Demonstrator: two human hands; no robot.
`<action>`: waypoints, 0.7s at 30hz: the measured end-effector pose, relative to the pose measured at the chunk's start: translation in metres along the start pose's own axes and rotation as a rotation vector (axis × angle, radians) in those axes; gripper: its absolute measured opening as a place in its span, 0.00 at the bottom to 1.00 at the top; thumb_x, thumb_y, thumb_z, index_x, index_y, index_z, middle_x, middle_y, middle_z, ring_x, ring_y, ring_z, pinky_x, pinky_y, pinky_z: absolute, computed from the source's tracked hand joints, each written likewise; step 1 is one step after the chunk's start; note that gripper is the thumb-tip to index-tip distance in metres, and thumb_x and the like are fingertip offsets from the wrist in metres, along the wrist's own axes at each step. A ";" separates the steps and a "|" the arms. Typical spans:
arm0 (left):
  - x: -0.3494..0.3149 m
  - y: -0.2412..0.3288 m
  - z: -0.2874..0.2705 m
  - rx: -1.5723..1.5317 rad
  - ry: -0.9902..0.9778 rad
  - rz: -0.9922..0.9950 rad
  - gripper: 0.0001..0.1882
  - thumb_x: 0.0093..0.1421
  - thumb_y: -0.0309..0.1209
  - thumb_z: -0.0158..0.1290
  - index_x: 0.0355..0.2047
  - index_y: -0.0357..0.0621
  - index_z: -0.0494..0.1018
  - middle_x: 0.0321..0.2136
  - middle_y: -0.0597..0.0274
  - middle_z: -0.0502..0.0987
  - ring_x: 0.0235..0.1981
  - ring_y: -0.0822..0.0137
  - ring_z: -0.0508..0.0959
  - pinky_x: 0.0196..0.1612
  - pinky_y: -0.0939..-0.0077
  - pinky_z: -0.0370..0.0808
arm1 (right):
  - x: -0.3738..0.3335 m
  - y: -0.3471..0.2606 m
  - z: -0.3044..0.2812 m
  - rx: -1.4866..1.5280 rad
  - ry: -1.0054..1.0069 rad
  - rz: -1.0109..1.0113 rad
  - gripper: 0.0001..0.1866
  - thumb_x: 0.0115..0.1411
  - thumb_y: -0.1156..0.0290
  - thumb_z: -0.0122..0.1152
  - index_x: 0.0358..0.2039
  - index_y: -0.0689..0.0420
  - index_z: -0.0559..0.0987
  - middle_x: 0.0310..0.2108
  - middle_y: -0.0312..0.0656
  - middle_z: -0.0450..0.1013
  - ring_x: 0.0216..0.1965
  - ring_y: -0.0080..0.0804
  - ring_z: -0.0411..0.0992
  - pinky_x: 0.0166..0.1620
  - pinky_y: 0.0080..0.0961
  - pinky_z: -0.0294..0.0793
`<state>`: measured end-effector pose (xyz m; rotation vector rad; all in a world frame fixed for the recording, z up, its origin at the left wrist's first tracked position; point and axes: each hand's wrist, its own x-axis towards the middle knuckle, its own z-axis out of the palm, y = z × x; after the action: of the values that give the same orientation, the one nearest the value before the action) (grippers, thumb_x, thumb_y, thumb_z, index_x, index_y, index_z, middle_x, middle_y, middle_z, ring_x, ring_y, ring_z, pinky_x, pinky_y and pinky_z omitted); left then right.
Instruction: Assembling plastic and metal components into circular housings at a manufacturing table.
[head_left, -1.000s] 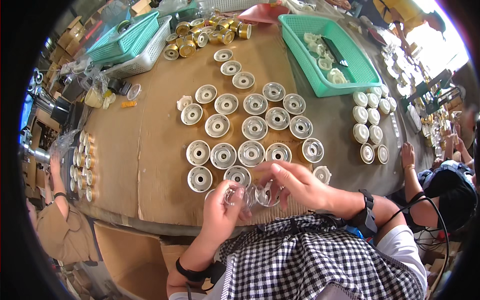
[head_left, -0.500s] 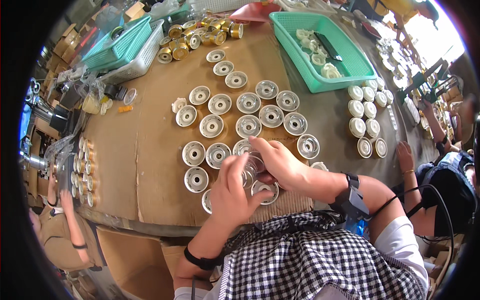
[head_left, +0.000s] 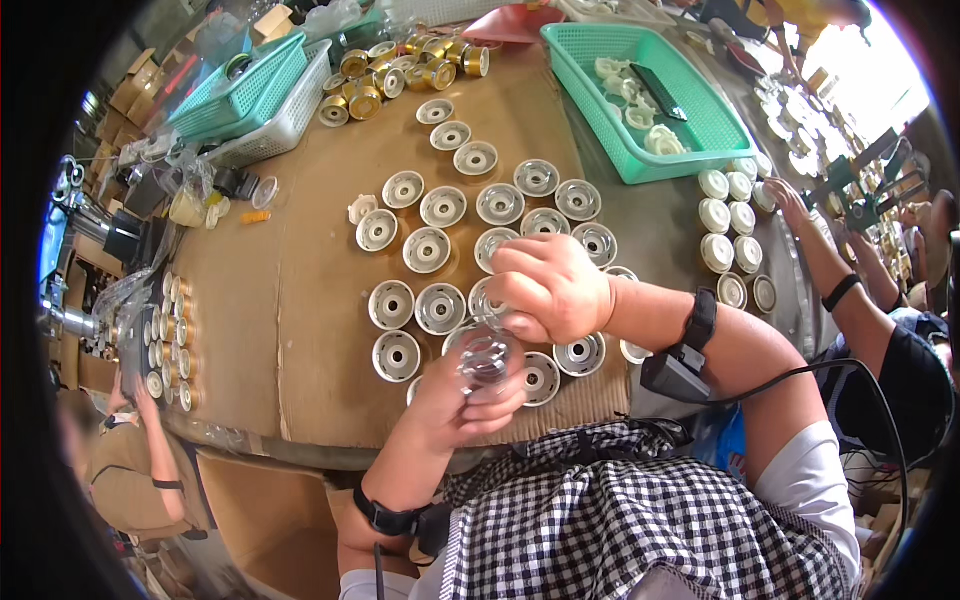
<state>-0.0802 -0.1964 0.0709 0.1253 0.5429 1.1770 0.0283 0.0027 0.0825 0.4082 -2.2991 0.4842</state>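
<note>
Clear plastic rings (head_left: 485,360), smeared by motion, lie in the curled fingers of my left hand (head_left: 445,400). Just above and to the right, my right hand (head_left: 555,285) is closed with its fingertips pointing down. What its fingertips pinch is too blurred to make out. Both hands hover over rows of round white cups with gold sides, such as the cup (head_left: 440,308) left of my fingers and the cup (head_left: 541,380) below my right hand. Some cups have a shiny clear ring inside, like the one (head_left: 500,204) farther back. My hands hide several others.
A green basket (head_left: 650,165) with white plastic parts and a dark bar stands back right. Gold cups (head_left: 365,103) are heaped at the back, beside stacked baskets (head_left: 290,125). White round parts (head_left: 716,216) stand in rows at right. A co-worker's arm (head_left: 835,245) reaches in there.
My right hand has turned over and its fingers have curled downward. My left hand has closed round the rings and lowered slightly. At right, a co-worker's hand has reached toward the white parts.
</note>
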 end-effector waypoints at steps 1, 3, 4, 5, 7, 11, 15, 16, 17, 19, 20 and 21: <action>-0.007 0.004 0.000 -0.084 -0.105 -0.006 0.28 0.77 0.52 0.35 0.33 0.40 0.69 0.14 0.71 0.60 0.10 0.79 0.55 0.10 0.84 0.54 | -0.001 0.005 -0.004 -0.038 0.014 -0.107 0.18 0.58 0.56 0.66 0.38 0.56 0.73 0.32 0.43 0.70 0.29 0.44 0.74 0.29 0.40 0.74; -0.026 0.007 -0.006 -0.154 -0.222 0.132 0.26 0.77 0.51 0.37 0.36 0.39 0.69 0.14 0.68 0.61 0.11 0.76 0.59 0.11 0.82 0.62 | -0.013 0.007 -0.009 -0.045 -0.009 -0.085 0.22 0.54 0.52 0.69 0.39 0.56 0.74 0.34 0.43 0.70 0.33 0.44 0.74 0.32 0.39 0.75; -0.033 0.008 -0.003 -0.008 -0.063 0.324 0.25 0.76 0.51 0.38 0.38 0.40 0.69 0.17 0.65 0.64 0.13 0.75 0.61 0.13 0.80 0.65 | -0.021 -0.001 -0.012 -0.067 -0.056 0.015 0.22 0.54 0.53 0.69 0.39 0.55 0.74 0.34 0.42 0.70 0.34 0.44 0.74 0.33 0.39 0.75; -0.039 0.008 -0.002 0.139 0.099 0.513 0.24 0.76 0.50 0.39 0.39 0.40 0.69 0.20 0.62 0.68 0.14 0.73 0.63 0.15 0.78 0.67 | -0.029 -0.012 -0.013 -0.089 -0.104 0.116 0.22 0.53 0.53 0.70 0.40 0.55 0.74 0.34 0.42 0.70 0.35 0.43 0.74 0.34 0.39 0.75; -0.047 0.008 -0.022 0.114 0.349 0.611 0.22 0.76 0.49 0.40 0.42 0.41 0.70 0.27 0.58 0.72 0.17 0.73 0.66 0.18 0.76 0.68 | -0.053 -0.045 0.003 -0.113 -0.242 0.179 0.23 0.54 0.52 0.69 0.40 0.54 0.74 0.34 0.40 0.71 0.37 0.42 0.73 0.37 0.40 0.75; -0.047 -0.014 -0.047 -0.056 0.415 0.555 0.14 0.75 0.40 0.43 0.45 0.45 0.74 0.31 0.58 0.74 0.18 0.74 0.62 0.17 0.84 0.57 | -0.083 -0.068 0.038 -0.122 -0.377 0.230 0.20 0.59 0.51 0.65 0.38 0.54 0.74 0.35 0.39 0.71 0.41 0.37 0.72 0.45 0.36 0.72; -0.035 -0.026 -0.047 -0.140 0.439 0.520 0.11 0.72 0.36 0.44 0.42 0.45 0.73 0.31 0.58 0.74 0.18 0.73 0.62 0.20 0.79 0.58 | -0.087 -0.074 0.044 -0.181 -0.494 0.219 0.21 0.60 0.50 0.64 0.40 0.54 0.75 0.36 0.37 0.71 0.44 0.34 0.69 0.46 0.31 0.68; -0.035 -0.028 -0.053 -0.130 0.403 0.511 0.13 0.73 0.39 0.45 0.46 0.45 0.74 0.31 0.59 0.75 0.19 0.73 0.62 0.20 0.81 0.58 | -0.082 -0.075 0.040 -0.174 -0.541 0.213 0.25 0.59 0.49 0.66 0.44 0.57 0.76 0.40 0.39 0.72 0.45 0.35 0.69 0.49 0.34 0.70; -0.039 -0.030 -0.054 -0.132 0.407 0.523 0.13 0.73 0.39 0.45 0.46 0.45 0.74 0.31 0.59 0.75 0.19 0.73 0.62 0.20 0.81 0.58 | -0.073 -0.079 0.037 -0.170 -0.540 0.201 0.25 0.59 0.49 0.66 0.44 0.57 0.76 0.40 0.39 0.72 0.45 0.35 0.69 0.49 0.34 0.70; -0.040 -0.038 -0.048 -0.109 0.488 0.526 0.14 0.74 0.41 0.45 0.47 0.46 0.73 0.31 0.61 0.75 0.19 0.73 0.62 0.21 0.79 0.59 | -0.050 -0.088 0.027 -0.035 -0.323 0.360 0.31 0.56 0.50 0.71 0.49 0.62 0.76 0.46 0.45 0.72 0.49 0.42 0.70 0.52 0.42 0.72; -0.040 -0.043 -0.041 -0.034 0.619 0.524 0.15 0.74 0.43 0.44 0.47 0.47 0.73 0.32 0.64 0.75 0.21 0.72 0.65 0.23 0.79 0.62 | -0.035 -0.091 0.023 0.105 -0.244 0.452 0.31 0.55 0.56 0.74 0.52 0.62 0.75 0.49 0.49 0.72 0.49 0.47 0.73 0.49 0.44 0.77; -0.036 -0.049 -0.030 -0.037 0.617 0.525 0.15 0.74 0.43 0.44 0.47 0.47 0.73 0.32 0.64 0.75 0.21 0.72 0.65 0.23 0.79 0.62 | -0.029 -0.095 0.027 0.104 -0.247 0.451 0.31 0.55 0.56 0.74 0.52 0.62 0.75 0.49 0.49 0.72 0.49 0.47 0.73 0.49 0.44 0.77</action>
<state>-0.0628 -0.2542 0.0387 -0.1452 1.0714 1.7496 0.0719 -0.0885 0.0653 -0.0117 -2.6205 0.8150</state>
